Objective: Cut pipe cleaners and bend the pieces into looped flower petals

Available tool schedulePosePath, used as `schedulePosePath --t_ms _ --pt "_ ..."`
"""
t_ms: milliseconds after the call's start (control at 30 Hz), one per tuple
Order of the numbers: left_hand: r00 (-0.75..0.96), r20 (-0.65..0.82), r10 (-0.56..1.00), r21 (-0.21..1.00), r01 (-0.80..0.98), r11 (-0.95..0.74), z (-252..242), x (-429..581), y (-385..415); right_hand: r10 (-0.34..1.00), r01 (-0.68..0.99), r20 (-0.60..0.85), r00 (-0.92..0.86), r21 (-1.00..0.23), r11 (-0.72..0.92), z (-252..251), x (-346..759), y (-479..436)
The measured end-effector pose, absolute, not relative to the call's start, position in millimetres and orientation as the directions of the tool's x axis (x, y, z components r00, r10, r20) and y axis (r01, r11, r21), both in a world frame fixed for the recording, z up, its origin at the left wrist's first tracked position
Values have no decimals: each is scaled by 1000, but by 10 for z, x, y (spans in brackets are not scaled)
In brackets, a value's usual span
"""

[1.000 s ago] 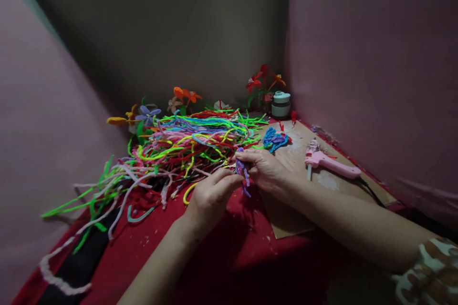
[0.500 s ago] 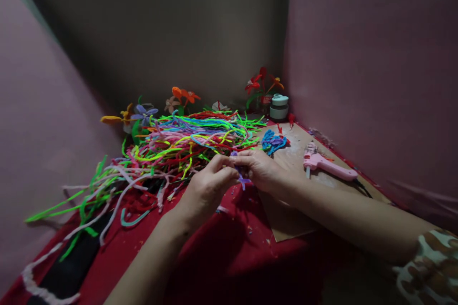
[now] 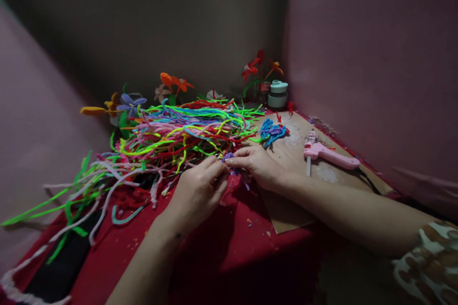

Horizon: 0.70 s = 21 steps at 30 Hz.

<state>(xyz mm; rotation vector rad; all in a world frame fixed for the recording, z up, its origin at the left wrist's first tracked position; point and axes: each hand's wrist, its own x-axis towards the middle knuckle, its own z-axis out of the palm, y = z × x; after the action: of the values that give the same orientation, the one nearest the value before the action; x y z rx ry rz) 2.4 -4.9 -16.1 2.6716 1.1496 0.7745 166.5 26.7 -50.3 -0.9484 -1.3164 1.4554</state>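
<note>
My left hand (image 3: 198,190) and my right hand (image 3: 259,166) meet just above the red cloth (image 3: 229,257), both pinched on a small purple pipe cleaner piece (image 3: 231,164). Most of that piece is hidden between the fingertips; a short bent end shows above them and a tail hangs below. Right behind the hands spreads a big pile of loose pipe cleaners (image 3: 171,140) in green, yellow, pink, red and blue.
A pink glue gun (image 3: 327,155) lies on a brown cardboard sheet (image 3: 304,209) at the right, its cord trailing right. A blue and purple twisted bundle (image 3: 272,131) rests on the sheet. Finished pipe cleaner flowers (image 3: 171,83) and a small jar (image 3: 278,94) stand along the back wall.
Both hands have closed in on the purple piece and bent it, so less of it shows. The view has drifted, shifting the pile a little left and up.
</note>
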Motion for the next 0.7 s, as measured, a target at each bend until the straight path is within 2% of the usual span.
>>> schedulePosePath --t_ms 133,333,433,567,700 --pt "574 382 725 233 699 -676 -161 81 -69 968 -125 74 -241 -991 45 -533 1673 289" --pt "552 361 752 85 783 -616 -202 142 -87 967 -57 43 -252 -998 30 -515 1670 260" --pt "556 360 749 -77 818 -570 -240 193 -119 965 29 131 -228 -990 141 -534 1665 259" --pt "581 393 712 -257 813 -522 -269 287 -189 930 209 320 -181 -912 354 -551 1657 263" --pt "601 401 692 -337 799 -499 -298 359 -228 927 234 320 -194 -903 360 -548 1663 259"
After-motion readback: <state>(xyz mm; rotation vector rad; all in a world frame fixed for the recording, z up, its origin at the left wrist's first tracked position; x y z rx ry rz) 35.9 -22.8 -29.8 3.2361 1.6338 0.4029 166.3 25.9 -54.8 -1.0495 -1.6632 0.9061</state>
